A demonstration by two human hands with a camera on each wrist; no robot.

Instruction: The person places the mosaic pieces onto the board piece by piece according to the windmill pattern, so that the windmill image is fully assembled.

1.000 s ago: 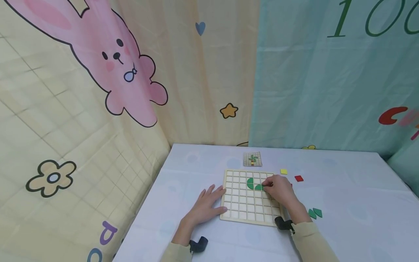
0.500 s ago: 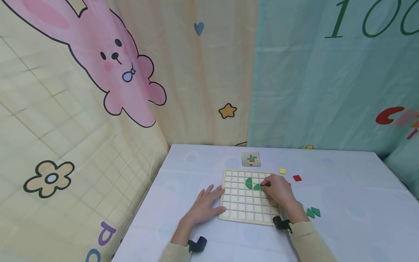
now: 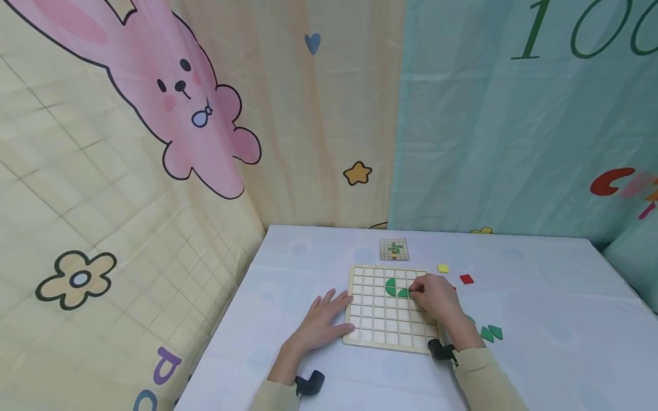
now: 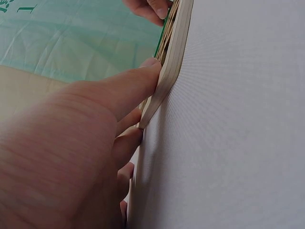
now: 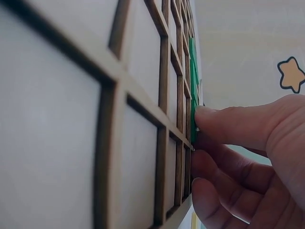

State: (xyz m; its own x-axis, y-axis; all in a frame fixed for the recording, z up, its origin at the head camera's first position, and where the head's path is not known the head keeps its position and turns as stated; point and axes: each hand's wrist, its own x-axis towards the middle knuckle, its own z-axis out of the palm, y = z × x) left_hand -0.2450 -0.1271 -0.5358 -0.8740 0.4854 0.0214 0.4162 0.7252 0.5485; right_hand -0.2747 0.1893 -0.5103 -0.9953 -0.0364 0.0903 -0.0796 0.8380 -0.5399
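Note:
A pale wooden grid board (image 3: 380, 319) lies on the white table. On its upper part are two green quarter-round pieces, the left one (image 3: 390, 287) in full view and the right one (image 3: 403, 293) beside the fingertips. My right hand (image 3: 439, 299) reaches over the board's right side. Its thumb and curled fingers pinch a green piece (image 5: 193, 121) at the grid in the right wrist view; the fingers hide part of it. My left hand (image 3: 323, 322) rests spread at the board's left edge, with thumb and fingers touching the frame (image 4: 174, 62) in the left wrist view.
A small pattern card (image 3: 394, 249) lies beyond the board. To the right are a yellow square (image 3: 443, 268), a red diamond (image 3: 466, 279) and green pieces (image 3: 495, 332). Another green piece (image 3: 470, 319) is partly hidden by the right wrist. A patterned curtain (image 3: 319, 114) hangs behind.
The whole scene has shifted slightly left in the head view. Both hands keep nearly the same place on the board. A green edge now shows beside the right wrist.

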